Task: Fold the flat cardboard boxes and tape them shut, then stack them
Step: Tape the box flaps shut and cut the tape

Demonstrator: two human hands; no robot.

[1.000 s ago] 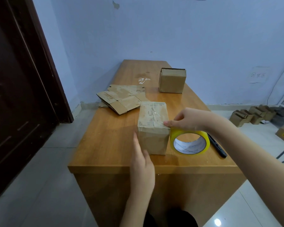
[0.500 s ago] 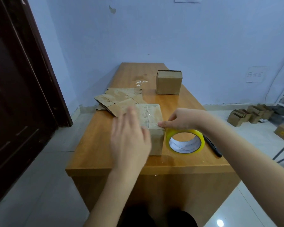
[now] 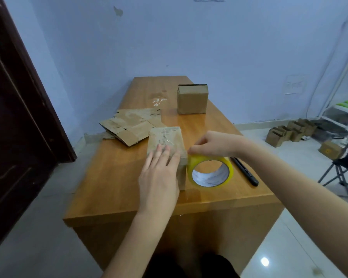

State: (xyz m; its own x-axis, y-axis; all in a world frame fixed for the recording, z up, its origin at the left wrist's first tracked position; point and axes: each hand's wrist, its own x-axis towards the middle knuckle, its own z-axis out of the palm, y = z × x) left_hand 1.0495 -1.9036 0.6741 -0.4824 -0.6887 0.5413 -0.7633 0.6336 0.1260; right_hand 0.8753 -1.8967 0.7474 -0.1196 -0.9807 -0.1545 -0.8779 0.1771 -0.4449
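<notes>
While the folded cardboard box (image 3: 166,141) sits near the front edge of the wooden table (image 3: 113,177), its long axis runs 12 to 6, the near end facing the person. The left hand (image 3: 159,177) lies flat on the box's top at the near end, fingers straight and pointing to 12, pressing down. The right hand (image 3: 211,144) is just at 3 o'clock of the box, fingers curled, pinching at the box's right top edge right over the yellow tape roll (image 3: 210,170); exactly what it pinches, can't tell. The roll stands on edge, touching the box's right side. One black pen (image 3: 245,171) lies at 3 o'clock of the roll. One more closed box (image 3: 192,99) stands at 12 o'clock, well apart. One pile of flat cardboard blanks (image 3: 129,125) lies at 10 o'clock of the held box, sheet count unclear. Several small boxes (image 3: 289,131) sit on the floor at far 3 o'clock.
</notes>
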